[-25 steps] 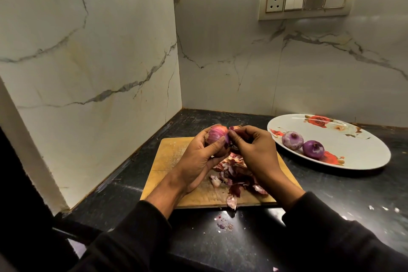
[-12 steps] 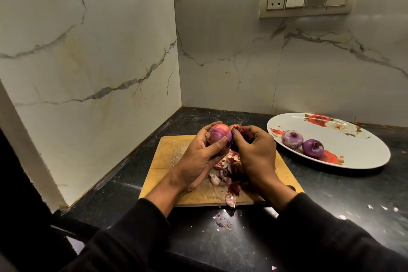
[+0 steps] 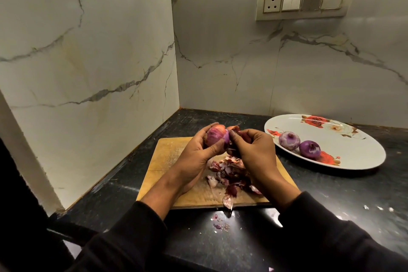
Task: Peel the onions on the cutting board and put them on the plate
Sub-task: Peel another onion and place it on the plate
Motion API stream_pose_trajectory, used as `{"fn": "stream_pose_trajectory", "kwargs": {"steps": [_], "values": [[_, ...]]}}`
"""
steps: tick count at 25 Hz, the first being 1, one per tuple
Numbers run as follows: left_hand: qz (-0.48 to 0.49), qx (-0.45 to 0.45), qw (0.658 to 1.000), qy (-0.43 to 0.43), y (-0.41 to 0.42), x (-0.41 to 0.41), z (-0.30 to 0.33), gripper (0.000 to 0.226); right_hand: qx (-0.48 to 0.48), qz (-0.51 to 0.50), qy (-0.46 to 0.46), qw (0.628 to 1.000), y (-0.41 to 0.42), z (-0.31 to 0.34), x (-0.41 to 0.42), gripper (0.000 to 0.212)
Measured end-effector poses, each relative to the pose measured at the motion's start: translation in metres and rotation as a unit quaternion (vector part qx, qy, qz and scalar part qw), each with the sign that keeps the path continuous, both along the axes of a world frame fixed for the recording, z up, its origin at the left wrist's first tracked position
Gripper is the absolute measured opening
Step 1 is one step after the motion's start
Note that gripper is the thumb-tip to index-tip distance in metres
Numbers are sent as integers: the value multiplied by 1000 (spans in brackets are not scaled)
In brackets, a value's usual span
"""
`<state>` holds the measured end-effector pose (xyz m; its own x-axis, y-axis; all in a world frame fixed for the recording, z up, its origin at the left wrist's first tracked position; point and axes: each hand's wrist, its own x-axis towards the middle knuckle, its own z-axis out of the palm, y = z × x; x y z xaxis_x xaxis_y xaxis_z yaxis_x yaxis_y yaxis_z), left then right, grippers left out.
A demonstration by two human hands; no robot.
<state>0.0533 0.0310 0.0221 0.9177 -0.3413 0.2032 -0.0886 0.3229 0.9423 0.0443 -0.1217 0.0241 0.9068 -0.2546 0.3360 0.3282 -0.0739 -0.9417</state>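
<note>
My left hand (image 3: 196, 157) grips a partly peeled red onion (image 3: 216, 136) above the far end of the wooden cutting board (image 3: 167, 157). Right beside it, my right hand (image 3: 257, 152) pinches a flap of onion skin (image 3: 234, 131) at the onion's right side. A heap of torn peels (image 3: 229, 172) lies on the board under my hands. Two peeled purple onions (image 3: 289, 140) (image 3: 309, 149) sit side by side on the white flowered plate (image 3: 353, 150) to the right of the board.
The board and plate stand on a black stone counter (image 3: 331, 194) in a corner of marble walls. A few peel scraps (image 3: 220, 224) lie on the counter in front of the board. A switch panel (image 3: 304, 2) is on the back wall.
Both hands have stayed over the board's far end. My right hand has shifted slightly, pulling skin at the onion's right side, exposing more purple flesh.
</note>
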Motion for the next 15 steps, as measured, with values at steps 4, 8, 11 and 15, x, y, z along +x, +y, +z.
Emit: {"fn": "stream_pose_trajectory", "kwargs": {"steps": [4, 8, 11, 15], "values": [[19, 84, 996, -26, 1, 1, -3, 70, -176, -87, -90, 976, 0, -1, -1, 6], [79, 197, 972, -103, 2, 1, -4, 58, -236, -102, -152, 954, 1, -2, -5, 10], [84, 189, 973, -102, 2, 0, -3, 52, -253, -113, -173, 945, 1, -3, -4, 13], [92, 174, 974, -112, 0, -1, -5, 61, -253, -135, -179, 941, 0, -2, -2, 10]]}}
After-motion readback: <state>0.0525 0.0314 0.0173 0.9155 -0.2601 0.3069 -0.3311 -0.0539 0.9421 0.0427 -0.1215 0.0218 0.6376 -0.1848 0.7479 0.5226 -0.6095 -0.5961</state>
